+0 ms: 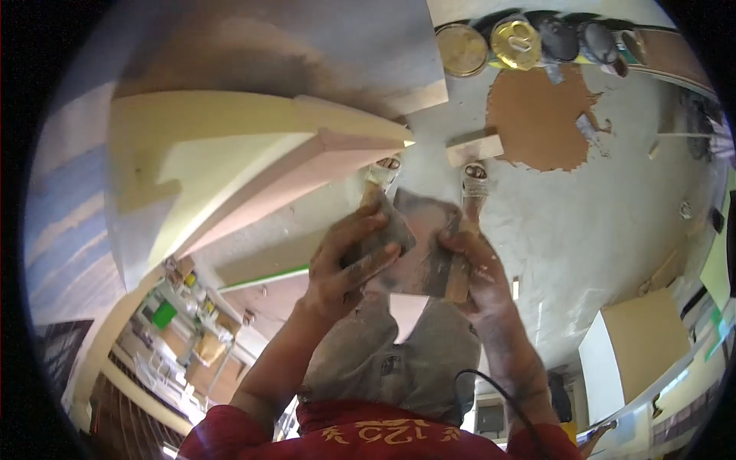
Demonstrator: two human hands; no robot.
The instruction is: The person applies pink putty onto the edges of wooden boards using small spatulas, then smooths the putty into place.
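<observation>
Grey sandpaper sheet [418,245] is gripped by both hands above the dusty floor [613,222]: left hand [349,261] clamped on its left edge, right hand [475,268] closed on its right edge. Paint cans [515,42] stand well apart.

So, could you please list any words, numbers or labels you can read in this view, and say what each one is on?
"125" or similar yellow digits, seen upside down and only partly legible: on the red shirt at the bottom edge.
Labels on the ferrules of the two brushes: too small and blurred to read.
Lids of the tins along the top: no legible print.
The left hand and right hand hold a grey sheet with no lettering.
</observation>
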